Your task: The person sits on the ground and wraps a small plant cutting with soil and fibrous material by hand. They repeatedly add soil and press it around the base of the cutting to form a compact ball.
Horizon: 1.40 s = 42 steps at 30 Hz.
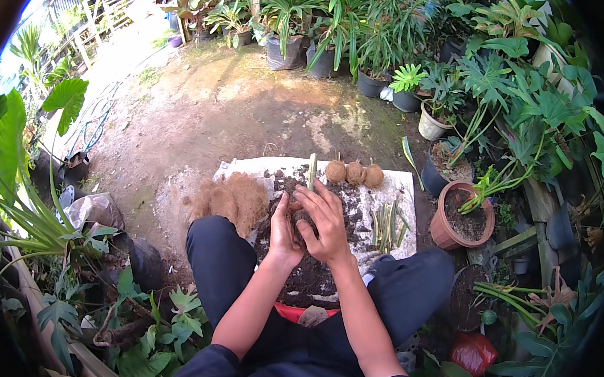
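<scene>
My left hand (284,230) and my right hand (323,218) are cupped together over a white sheet (404,181) strewn with dark soil (308,275). Between the palms they press what looks like a clump of soil, mostly hidden by the fingers. A pale green leaf cutting (312,168) sticks up just beyond my fingertips; whether its base sits in the clump is hidden. Three fibre-wrapped balls (355,173) with short stems line the sheet's far right part. Several striped leaf cuttings (387,228) lie to the right of my hands. Brown coconut fibre (234,198) is heaped at the left.
A terracotta-coloured pot (449,230) and a black pot (432,174) stand right of the sheet. Potted plants (284,50) line the far side. Leafy plants (145,352) crowd the left, and a blue hose (90,124) lies on the ground.
</scene>
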Motion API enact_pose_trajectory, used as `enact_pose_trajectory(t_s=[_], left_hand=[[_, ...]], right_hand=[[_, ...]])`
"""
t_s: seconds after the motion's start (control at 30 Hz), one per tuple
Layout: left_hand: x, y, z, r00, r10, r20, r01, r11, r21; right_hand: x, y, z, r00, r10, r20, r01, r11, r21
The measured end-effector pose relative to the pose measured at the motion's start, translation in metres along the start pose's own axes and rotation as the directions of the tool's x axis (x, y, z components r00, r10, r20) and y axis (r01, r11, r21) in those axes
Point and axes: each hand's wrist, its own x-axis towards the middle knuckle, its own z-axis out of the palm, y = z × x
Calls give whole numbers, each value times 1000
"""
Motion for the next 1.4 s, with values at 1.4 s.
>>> enact_pose_trajectory(t_s=[1.4], left_hand=[[22,-15,-31,989,-94,-113,88,995,-56]], right_hand=[[-14,-3,37,963,191,-190,-149,964,219]])
